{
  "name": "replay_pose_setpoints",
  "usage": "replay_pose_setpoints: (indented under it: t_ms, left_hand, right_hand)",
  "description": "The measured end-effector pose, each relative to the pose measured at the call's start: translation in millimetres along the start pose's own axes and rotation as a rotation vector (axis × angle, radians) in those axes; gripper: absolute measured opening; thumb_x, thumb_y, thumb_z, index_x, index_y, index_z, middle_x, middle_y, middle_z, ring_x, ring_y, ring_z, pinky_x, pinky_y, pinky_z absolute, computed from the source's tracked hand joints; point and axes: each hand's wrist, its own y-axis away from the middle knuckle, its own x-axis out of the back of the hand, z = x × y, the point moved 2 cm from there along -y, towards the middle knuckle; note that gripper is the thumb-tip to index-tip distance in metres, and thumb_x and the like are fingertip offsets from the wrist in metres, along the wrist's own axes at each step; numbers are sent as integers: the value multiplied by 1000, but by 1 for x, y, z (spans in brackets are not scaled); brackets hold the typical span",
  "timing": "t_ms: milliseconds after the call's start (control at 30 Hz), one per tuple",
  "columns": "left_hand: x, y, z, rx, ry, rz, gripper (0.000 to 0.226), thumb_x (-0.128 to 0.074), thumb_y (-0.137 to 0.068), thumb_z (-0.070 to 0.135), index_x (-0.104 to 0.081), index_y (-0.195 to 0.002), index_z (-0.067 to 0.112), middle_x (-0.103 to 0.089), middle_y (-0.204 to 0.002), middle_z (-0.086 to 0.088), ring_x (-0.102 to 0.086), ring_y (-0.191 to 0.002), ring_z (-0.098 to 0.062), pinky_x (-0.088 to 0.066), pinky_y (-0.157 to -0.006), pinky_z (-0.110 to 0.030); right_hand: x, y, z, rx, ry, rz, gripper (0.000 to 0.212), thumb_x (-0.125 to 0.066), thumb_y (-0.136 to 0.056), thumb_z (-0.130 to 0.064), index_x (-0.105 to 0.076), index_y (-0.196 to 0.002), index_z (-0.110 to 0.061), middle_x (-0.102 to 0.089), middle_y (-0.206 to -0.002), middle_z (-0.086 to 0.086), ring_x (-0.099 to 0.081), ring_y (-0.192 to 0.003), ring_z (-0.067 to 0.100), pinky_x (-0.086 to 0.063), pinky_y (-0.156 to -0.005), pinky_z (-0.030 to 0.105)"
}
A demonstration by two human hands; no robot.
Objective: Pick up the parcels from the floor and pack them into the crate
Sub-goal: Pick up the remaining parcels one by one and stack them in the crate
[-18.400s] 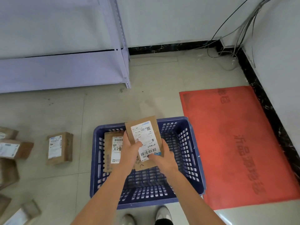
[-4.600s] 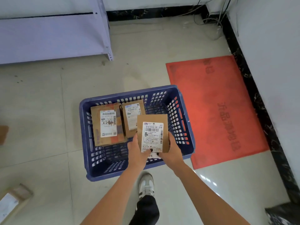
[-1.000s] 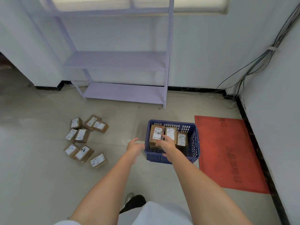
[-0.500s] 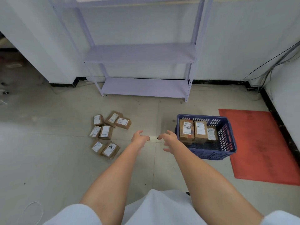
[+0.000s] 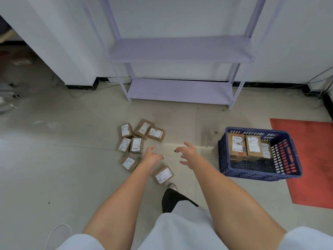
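Note:
A blue slotted crate (image 5: 259,173) stands on the floor at the right, with three labelled brown parcels (image 5: 248,146) lined up against its far wall. Several more brown parcels (image 5: 137,141) lie scattered on the tiles left of centre; the nearest parcel (image 5: 164,175) lies just under my left forearm. My left hand (image 5: 153,156) hovers open beside the pile, fingers spread, holding nothing. My right hand (image 5: 187,154) is open too, over bare floor between the pile and the crate.
A pale purple metal shelf unit (image 5: 180,91) stands against the back wall. A red mat (image 5: 313,159) lies right of the crate. Cables (image 5: 320,83) run along the right wall corner. My shoe (image 5: 172,186) rests on the floor near the closest parcel. A white cord (image 5: 54,231) lies at bottom left.
My view has swung left, away from the crate and toward the parcel pile. Both empty hands have moved from the crate's rim over to the pile.

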Motion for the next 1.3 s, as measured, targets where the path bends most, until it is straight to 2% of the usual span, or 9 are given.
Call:
replay_pose_setpoints:
  t_ms: [167, 267, 433, 533, 633, 800, 933, 1100, 1300]
  left_hand:
    - [70, -47, 23, 0, -15, 52, 64, -52, -82, -5, -34, -140, 14, -52, -126, -13, -57, -86, -17, -50, -68, -30]
    - [105, -74, 33, 1, 8, 83, 63, -53, -82, -5, -35, -139, 13, -50, -130, -15, -56, -106, -27, -49, -81, -32]
    - [135, -114, 29, 77, 4, 38, 56, -54, -84, -3, -38, -136, 11, -57, -121, -15, -52, -75, -15, -44, -56, -24]
    - [148, -148, 20, 147, -24, 5, 59, -54, -84, -2, -37, -138, 11, -57, -121, -11, -58, -100, -24, -51, -83, -37]
    - [156, -183, 11, 170, -100, -16, 58, -52, -82, -5, -39, -137, 9, -49, -133, -15, -50, -122, -31, -41, -105, -39]
    - [155, -247, -20, 199, -110, -75, 28, -53, -83, -6, -48, -97, 19, -54, -107, -16, -50, -94, -23, -40, -71, -29]
    - [143, -297, -65, 243, -105, -98, 51, -52, -85, -1, -42, -133, 14, -57, -124, -11, -54, -110, -25, -43, -81, -27]
    - [128, -361, -142, 347, -71, -123, 57, -51, -85, -1, -39, -137, 18, -54, -129, -12, -53, -103, -21, -42, -86, -27]
    - [110, -440, -240, 417, -104, -89, 54, -56, -85, 5, -41, -135, 19, -55, -127, -8, -50, -96, -16, -42, -80, -22]
  right_hand:
    - [-62, -37, -29, -24, -23, 1, 70, -57, -82, 1, -32, -144, -21, -37, -145, 13, -38, -132, 30, -40, -105, 44]
    - [-93, -50, -37, -37, 0, 2, 69, -57, -82, 0, -32, -144, -20, -36, -145, 12, -37, -132, 30, -40, -104, 44]
    - [-128, -79, -38, -84, 86, 62, 68, -58, -81, 0, -36, -142, -19, -38, -144, 12, -41, -129, 30, -43, -101, 42]
    - [-145, -105, -32, -143, 104, 113, 66, -58, -82, 0, -36, -142, -19, -46, -137, 14, -47, -123, 31, -46, -97, 42]
    - [-164, -134, -26, -188, 135, 142, 64, -58, -83, 0, -39, -141, -19, -53, -129, 16, -54, -117, 33, -45, -99, 45]
    - [-188, -196, -5, -223, 230, 155, 61, -57, -82, -3, -42, -138, -22, -58, -118, 12, -52, -90, 20, -50, -95, 38]
    - [-197, -256, 30, -234, 249, 157, 60, -58, -81, -3, -45, -137, -21, -56, -128, 13, -55, -92, 21, -49, -94, 38]
    - [-204, -336, 99, -296, 288, 141, 60, -60, -79, 1, -49, -134, -21, -53, -107, 4, -52, -90, 18, -48, -93, 37]
    - [-213, -448, 193, -316, 400, 81, 65, -62, -79, -3, -44, -138, -25, -53, -125, 5, -50, -97, 16, -46, -77, 25]
